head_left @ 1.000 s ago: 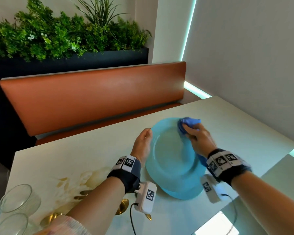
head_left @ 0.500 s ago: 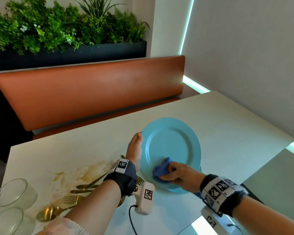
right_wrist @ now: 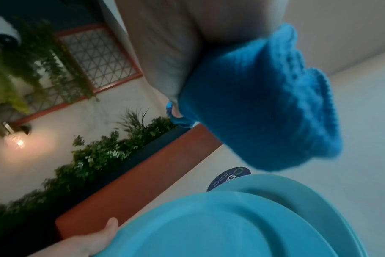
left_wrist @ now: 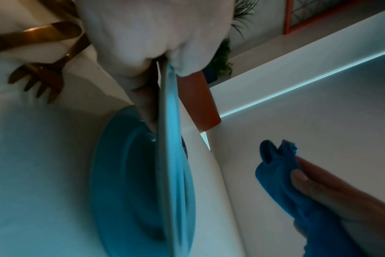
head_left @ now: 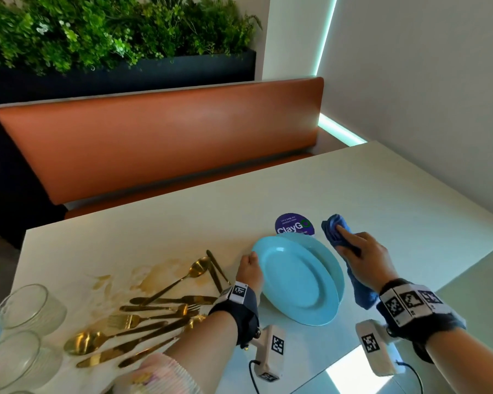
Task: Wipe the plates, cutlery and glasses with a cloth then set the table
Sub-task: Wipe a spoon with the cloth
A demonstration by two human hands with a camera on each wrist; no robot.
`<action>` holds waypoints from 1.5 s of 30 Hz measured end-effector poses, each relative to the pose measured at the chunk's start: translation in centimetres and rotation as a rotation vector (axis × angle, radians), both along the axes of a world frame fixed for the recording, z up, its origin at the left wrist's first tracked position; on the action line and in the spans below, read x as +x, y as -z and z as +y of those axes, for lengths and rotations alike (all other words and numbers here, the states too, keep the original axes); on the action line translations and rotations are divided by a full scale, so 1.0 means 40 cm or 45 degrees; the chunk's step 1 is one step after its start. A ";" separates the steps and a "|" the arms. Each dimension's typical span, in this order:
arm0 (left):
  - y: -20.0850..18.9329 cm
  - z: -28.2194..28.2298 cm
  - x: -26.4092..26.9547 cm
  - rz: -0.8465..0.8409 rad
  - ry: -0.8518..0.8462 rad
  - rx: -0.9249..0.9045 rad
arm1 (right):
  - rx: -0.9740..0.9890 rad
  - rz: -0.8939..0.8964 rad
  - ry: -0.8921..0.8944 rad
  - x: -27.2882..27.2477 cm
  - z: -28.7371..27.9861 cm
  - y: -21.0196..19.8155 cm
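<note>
My left hand (head_left: 249,268) grips the left rim of a light blue plate (head_left: 293,282), tilted above a second blue plate (head_left: 329,258) that lies on the white table (head_left: 182,228). In the left wrist view the held plate (left_wrist: 171,156) shows edge-on over the lower plate (left_wrist: 125,182). My right hand (head_left: 362,260) holds a bunched blue cloth (head_left: 335,228), off the plates to their right. The right wrist view shows the cloth (right_wrist: 257,104) above both plates (right_wrist: 220,226). Gold cutlery (head_left: 154,311) lies in a heap to the left.
Clear glasses (head_left: 26,305) stand at the table's left front edge. A round purple sticker (head_left: 293,224) sits on the table behind the plates. An orange bench backrest (head_left: 160,143) and a planter with greenery (head_left: 97,32) run along the far side. A wall is close on the right.
My right hand with the cloth has come off the plate's near rim and moved right and away. The held plate has dropped lower and flatter over the second plate.
</note>
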State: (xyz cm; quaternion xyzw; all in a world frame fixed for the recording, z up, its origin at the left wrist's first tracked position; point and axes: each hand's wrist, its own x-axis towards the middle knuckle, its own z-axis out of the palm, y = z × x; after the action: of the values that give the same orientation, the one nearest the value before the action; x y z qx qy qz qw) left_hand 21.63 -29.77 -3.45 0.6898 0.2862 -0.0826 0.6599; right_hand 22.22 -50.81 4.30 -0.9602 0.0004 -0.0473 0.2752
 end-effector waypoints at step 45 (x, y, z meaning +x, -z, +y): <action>0.033 0.475 -0.031 0.496 0.809 1.391 | 0.085 0.630 -0.075 -0.004 0.364 0.047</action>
State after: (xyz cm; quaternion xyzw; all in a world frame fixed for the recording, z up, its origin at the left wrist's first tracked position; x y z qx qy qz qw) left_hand 20.40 -10.77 -4.78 0.9487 0.1836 -0.2395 0.0946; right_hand 22.05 -36.23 2.42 -0.9326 0.0415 0.1971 0.2994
